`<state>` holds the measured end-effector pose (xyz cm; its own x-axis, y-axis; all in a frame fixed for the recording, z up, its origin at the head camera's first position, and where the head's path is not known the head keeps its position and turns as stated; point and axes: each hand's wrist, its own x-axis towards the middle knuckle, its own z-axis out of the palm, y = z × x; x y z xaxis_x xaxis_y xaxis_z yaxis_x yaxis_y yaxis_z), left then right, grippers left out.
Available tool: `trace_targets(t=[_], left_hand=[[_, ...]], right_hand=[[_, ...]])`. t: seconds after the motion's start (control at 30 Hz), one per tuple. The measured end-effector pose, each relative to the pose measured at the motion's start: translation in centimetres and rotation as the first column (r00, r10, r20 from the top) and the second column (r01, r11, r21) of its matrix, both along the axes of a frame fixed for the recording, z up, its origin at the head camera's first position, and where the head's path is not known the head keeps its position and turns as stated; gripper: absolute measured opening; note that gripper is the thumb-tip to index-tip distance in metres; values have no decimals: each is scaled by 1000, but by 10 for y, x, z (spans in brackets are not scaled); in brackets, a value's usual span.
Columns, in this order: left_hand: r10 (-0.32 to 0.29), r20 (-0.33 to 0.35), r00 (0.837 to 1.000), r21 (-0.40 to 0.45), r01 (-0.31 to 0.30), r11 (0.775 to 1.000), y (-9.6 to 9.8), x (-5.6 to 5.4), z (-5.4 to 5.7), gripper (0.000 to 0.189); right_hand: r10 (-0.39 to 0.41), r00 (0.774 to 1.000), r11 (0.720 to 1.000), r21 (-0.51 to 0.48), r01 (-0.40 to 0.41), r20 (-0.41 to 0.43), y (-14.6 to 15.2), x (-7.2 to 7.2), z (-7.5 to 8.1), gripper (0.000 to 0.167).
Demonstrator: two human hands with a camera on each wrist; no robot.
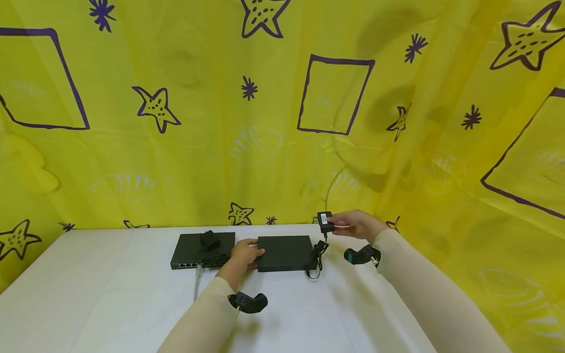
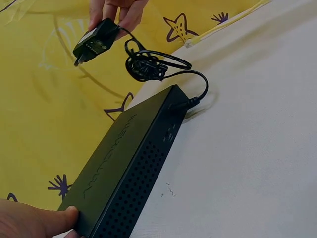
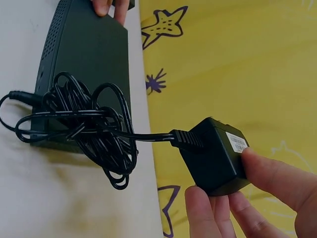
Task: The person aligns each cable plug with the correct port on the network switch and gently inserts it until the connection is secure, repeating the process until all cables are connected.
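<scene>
Adapter (image 3: 212, 161) (blk boxy plastic), R-wrist view lower right: R hand (image 1: 356, 224) fingers pinch it. L hand (image 1: 243, 255) fingers clamp flat blk box (image 3: 93, 57), upper left. Keep coiled blk cord (image 3: 94, 121) slack.

The slim black network switch (image 1: 284, 252), top upward, has a bunched black cord (image 3: 94, 130) plugged into its perforated side (image 2: 132, 193), running to a raised, boxy black power adapter (image 3: 210, 158).

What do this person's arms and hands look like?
The left sleeve and right sleeve are long, plain and cream-coloured. The left hand and right hand are bare, without gloves. Each wrist carries a small black device; the right one shows a greenish patch.
</scene>
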<state>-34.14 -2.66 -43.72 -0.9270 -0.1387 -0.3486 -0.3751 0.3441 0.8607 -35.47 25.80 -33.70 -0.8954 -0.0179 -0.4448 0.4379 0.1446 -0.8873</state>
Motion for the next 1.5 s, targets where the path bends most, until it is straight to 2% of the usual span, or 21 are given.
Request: trace_targets(t=[0.47, 0.73, 0.93, 1.5], left_hand=[[8, -2, 1000, 13, -8, 1000, -1, 0, -2, 47], [8, -21, 1000, 33, -7, 999, -1, -2, -6, 48], [10, -19, 1000, 16, -10, 1000, -1, -4, -8, 47], [9, -43, 999, 12, -8, 1000, -1, 1, -5, 45]], right_hand=[[-77, 997, 995, -65, 77, 4, -38, -11, -6, 46], [-60, 998, 996, -74, 59, -9, -56, -15, -20, 47], [-35, 999, 997, -63, 34, -23, -66, -17, -32, 43], [-7, 997, 1000, 21, 8, -71, -86, -23, -53, 27]])
